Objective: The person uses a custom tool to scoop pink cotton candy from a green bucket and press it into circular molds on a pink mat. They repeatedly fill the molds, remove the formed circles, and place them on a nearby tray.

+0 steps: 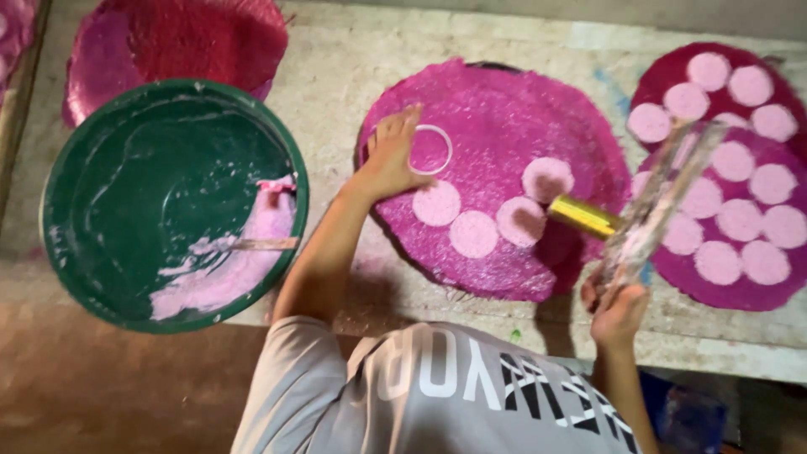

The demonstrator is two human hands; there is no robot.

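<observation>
My left hand (391,155) rests on a round magenta mat (504,109), its fingers on a thin white ring (431,149) lying flat there. Several pale pink paste discs (473,234) sit in a curve on the mat just below the ring. My right hand (618,311) is raised at the table's near edge, shut on a long flat stick (664,197) smeared with paste and blurred. A gold-coloured cylinder (582,215) shows beside the stick, above the mat; I cannot tell whether they are joined.
A large green basin (101,210) at left holds pink paste (244,261) and a small stick (262,244). Two dark pink mats (672,277) at right carry several pink discs. A red and pink mat (185,38) lies at the back left. The worktop (336,59) is pale stone.
</observation>
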